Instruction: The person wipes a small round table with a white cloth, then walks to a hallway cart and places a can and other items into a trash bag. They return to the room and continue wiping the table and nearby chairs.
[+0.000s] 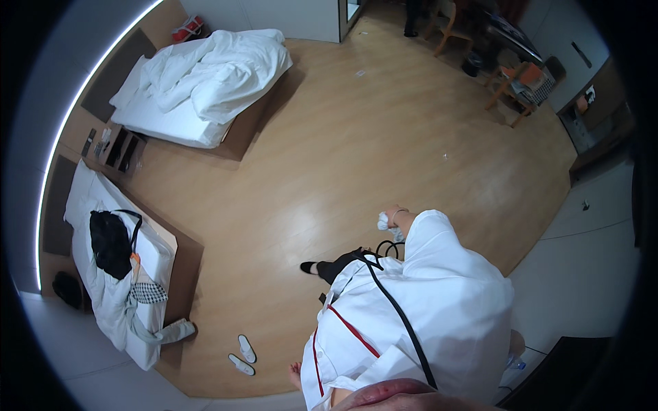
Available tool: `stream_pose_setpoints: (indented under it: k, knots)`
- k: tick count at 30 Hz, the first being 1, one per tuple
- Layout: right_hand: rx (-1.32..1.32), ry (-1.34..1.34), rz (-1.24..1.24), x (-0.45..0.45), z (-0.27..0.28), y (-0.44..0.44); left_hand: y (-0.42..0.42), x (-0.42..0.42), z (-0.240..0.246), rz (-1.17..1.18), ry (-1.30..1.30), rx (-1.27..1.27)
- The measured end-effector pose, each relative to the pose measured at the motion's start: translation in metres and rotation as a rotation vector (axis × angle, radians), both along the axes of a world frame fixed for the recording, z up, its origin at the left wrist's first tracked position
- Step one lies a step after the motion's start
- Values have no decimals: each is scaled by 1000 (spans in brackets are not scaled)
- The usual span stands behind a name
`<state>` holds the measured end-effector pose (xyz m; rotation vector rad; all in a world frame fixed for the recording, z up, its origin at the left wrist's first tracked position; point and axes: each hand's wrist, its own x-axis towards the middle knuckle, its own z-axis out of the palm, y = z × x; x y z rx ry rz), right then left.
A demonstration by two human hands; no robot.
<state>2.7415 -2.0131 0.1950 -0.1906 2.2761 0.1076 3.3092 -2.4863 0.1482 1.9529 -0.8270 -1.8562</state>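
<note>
My right hand (395, 216) is closed around a crumpled white cloth (383, 221), and part of the cloth hangs below it. A bracelet circles that wrist. Beside this hand loops a black cord (389, 248). A black strap (398, 308) runs down the white shirt (437, 303) on my body. Only the fingertips of my left hand (294, 372) show past the shirt's edge; the rest is hidden. Nothing is visible at those fingertips. Ahead of my black shoe (308, 267) stretches the wood-look floor (247, 221).
A bed (164, 246) holds a black bag (110, 244) and clothing. Another bed (169, 123) carries a rumpled white duvet (221, 72). Between them stands a nightstand (121, 149). White slippers (247, 349) lie on the floor. Chairs (506, 90), a waste bin (472, 64) and another person's leg (411, 18) are farther off.
</note>
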Motion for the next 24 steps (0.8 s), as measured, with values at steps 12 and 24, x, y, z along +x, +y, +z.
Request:
stream_pose_setpoints:
  k: [12,24]
  knots:
    - [-243,-50,403,-4,-53,-341,-48,75,61,688,2,-254]
    - [-832,-474,726,177,9,-786,-111,196,122,1061,-157,-433]
